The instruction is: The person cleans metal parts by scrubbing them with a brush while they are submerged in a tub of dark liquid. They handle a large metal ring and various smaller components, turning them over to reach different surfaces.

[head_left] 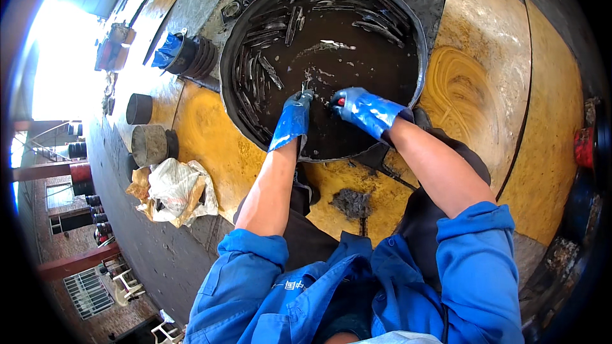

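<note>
A wide, round black basin point(417, 57) sits on the floor in front of the person, filled with a dark, oily-looking liquid whose surface shines in the light. Many thin, curved metal pieces point(255, 73) lean in rows along its inner wall at the left and along the top, all dull grey and coated in the same dark wet film.

Both hands wear glossy blue rubber gloves, wet and streaked with grime, and both reach into the near part of the basin. The left hand point(292, 120) has its fingers closed around a small, thin metal piece point(306, 85) that sticks up just above the fingertips. The right hand point(364, 109) is clenched around a small tool with a red end point(340, 102) showing beside the thumb; its working end is too small and dark to make out. The two hands are near each other, almost meeting over the liquid.

The forearms are bare, and the rolled sleeves belong to a bright blue work jacket point(475, 261). The floor point(484, 70) under the basin is rough and mottled, stained yellow-brown with swirled marks to the right and dark grey elsewhere. Left of the basin lie a stack of dark rings with a blue cloth point(167, 50) on it, two short grey cylinders point(148, 144), and a crumpled white and tan bag point(173, 190). A small clump of grey fibres point(351, 204) lies on the floor close to the person's knees.
</note>
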`<action>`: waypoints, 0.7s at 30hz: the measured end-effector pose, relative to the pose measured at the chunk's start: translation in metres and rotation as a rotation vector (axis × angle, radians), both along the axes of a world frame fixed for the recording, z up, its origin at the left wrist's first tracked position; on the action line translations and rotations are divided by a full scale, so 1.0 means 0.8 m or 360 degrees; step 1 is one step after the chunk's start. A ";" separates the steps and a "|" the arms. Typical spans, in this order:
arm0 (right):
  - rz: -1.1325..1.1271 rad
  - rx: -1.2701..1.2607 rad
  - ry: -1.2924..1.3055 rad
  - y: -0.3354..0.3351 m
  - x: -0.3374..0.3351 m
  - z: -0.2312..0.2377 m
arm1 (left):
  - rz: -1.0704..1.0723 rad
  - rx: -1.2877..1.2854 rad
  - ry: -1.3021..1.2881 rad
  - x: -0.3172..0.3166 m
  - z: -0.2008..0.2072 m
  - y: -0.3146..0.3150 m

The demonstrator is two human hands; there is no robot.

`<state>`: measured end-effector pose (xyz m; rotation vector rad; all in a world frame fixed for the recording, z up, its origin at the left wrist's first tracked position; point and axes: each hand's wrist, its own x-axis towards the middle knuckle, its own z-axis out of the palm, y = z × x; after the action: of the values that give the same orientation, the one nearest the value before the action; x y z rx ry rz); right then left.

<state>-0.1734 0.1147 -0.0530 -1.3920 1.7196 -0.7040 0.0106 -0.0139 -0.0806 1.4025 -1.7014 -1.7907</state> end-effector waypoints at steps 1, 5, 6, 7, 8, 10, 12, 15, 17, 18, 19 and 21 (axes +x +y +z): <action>0.0037 0.0044 -0.0044 0.004 0.003 0.010 | 0.0003 -0.0001 -0.0007 0.000 0.008 0.000; -0.0054 0.0248 -0.0303 0.012 0.002 0.043 | 0.0096 0.0069 -0.0194 -0.002 0.026 0.012; -0.0046 0.0315 -0.0482 0.012 -0.001 0.048 | 0.0147 0.0078 -0.0035 0.000 0.026 0.015; -0.0049 0.0315 -0.0476 0.010 -0.006 0.055 | 0.0144 0.0079 -0.0029 -0.004 0.026 0.014; 0.0022 0.0370 -0.0368 0.003 -0.012 0.063 | 0.0135 0.0110 -0.0103 -0.008 0.026 0.012; 0.0147 0.0222 -0.0303 -0.005 -0.023 0.072 | 0.0134 0.0140 -0.0181 -0.006 0.029 0.009; 0.0117 0.0154 -0.0487 -0.006 -0.039 0.082 | 0.0039 -0.0034 -0.0104 0.009 0.038 0.001; 0.0010 -0.0062 -0.0692 -0.001 -0.070 0.081 | -0.0087 -0.0023 0.0039 0.007 0.083 0.011; -0.0108 -0.0236 -0.0639 0.000 -0.082 0.097 | 0.0219 0.0168 0.0107 0.003 0.133 0.024; -0.0279 -0.0208 -0.0698 0.002 -0.091 0.100 | 0.0192 0.0164 0.0158 0.003 0.126 0.018; -0.0319 -0.0445 -0.0784 -0.001 -0.093 0.105 | 0.0178 0.0152 0.0205 0.005 0.133 0.014; -0.0401 -0.0648 -0.0861 -0.002 -0.098 0.114 | 0.0197 0.0115 0.0220 0.011 0.143 0.017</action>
<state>-0.2520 0.1134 0.0381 -1.0999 1.3666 -1.4870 0.0196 -0.0007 0.0341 1.3471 -1.4623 -1.8511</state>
